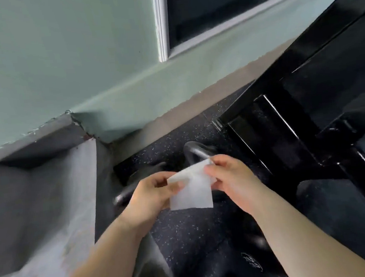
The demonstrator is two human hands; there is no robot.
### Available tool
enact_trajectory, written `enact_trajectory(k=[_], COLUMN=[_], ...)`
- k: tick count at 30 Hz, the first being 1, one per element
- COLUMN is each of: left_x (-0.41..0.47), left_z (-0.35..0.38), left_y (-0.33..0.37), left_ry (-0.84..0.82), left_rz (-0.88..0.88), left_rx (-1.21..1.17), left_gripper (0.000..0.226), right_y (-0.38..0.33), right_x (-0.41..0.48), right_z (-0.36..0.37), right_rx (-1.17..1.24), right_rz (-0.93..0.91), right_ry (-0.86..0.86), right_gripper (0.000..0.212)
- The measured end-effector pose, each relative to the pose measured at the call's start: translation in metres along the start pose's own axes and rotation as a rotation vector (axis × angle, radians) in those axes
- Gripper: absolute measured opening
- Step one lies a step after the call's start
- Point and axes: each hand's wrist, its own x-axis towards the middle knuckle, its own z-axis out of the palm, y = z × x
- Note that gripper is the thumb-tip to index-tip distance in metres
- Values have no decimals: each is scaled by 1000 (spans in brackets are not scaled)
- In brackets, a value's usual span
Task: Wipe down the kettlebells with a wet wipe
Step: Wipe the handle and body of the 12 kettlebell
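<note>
Wipe (192, 189) pinched between both hands, above kettlebells (195, 151).

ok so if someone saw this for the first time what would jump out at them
First the white wet wipe at centre, pinched between the left hand and the right hand and hanging open above the floor. Just behind it, dark kettlebell handles rise from the speckled black floor. A glossy black rack fills the right side, against a pale green wall.
</note>
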Motion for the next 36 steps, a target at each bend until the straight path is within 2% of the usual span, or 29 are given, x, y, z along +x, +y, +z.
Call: enact_trajectory(k=[2,4,5,7,9,10,11,13,14,17,20,22,23,25,29,34,36], left_x=[37,71,86,111,131,138,145,154,156,158,167,173,176,184,189,192,193], left_z=[-3,-5,-3,3,11,15,19,24,24,12,-3,-4,-1,4,7,14,15], left_y=[-45,-72,-80,-91,-97,-98,-98,-98,-97,-92,-91,-93,-94,-100,-116,-134,-135], left_ry=[155,224,203,126,78,62,46,26,31,-5,64,79,50,-13,-29,30,38], left_rz=[76,203,276,428,554,601,643,667,643,556,574,583,574,553,558,635,645], left_rx=[18,52,75,108,94,91,98,106,72,-10,-3,70,107,181,296,443,435], left_gripper=[18,23,25,28,29,28,28,24,20,17,22,29,33,38,42,49,51], right_y=[27,43,48,52,50,47,43,41,41,43,39,46,54,73,88,81,80], right_x=[34,60,71,91,106,111,115,120,119,118,115,115,118,124,124,139,148], right_z=[-17,-32,-37,-43,-46,-47,-46,-43,-43,-53,-70,-74,-73,-70,-73,-60,-51], right_rx=[-147,-248,-342,-517,-626,-669,-713,-836,-894,-881,-640,-704,-811,-1014,-1141,-1170,-1174], right_rz=[-80,-218,-280,-397,-488,-516,-533,-530,-530,-560,-778,-864,-875,-866,-762,-840,-838], right_ry=[131,144,124,69,2,-41,-78,-92,-58,123,470,583,558,405,121,165,157], right_gripper=[12,17,19,37,55,57,53,30,22,26,29,22,16,9,7,12,24])
